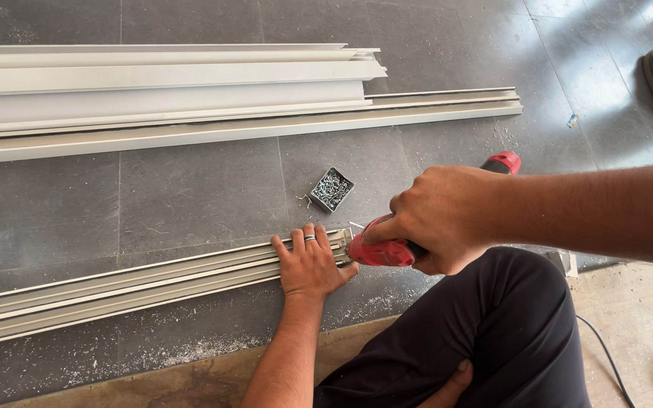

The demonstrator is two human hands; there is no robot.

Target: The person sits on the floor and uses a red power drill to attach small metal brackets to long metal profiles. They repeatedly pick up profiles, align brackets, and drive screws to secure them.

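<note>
The right hand is gripping a red corded power drill, fingers wrapped tight, its nose pressing at the end of a long grey aluminium channel profile lying on the dark tiled floor. The left hand is lying flat, fingers spread, pinning that end just beside the bit. If the bit is skating off the smooth metal, it could be striking those fingers. A small open box of screws is sitting near, easily knocked.

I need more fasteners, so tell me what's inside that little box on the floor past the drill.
The small open box holds a heap of small silvery screws, with a few loose ones lying beside it on the floor. The pile covers the box's bottom, so how deep it goes cannot be seen.
</note>
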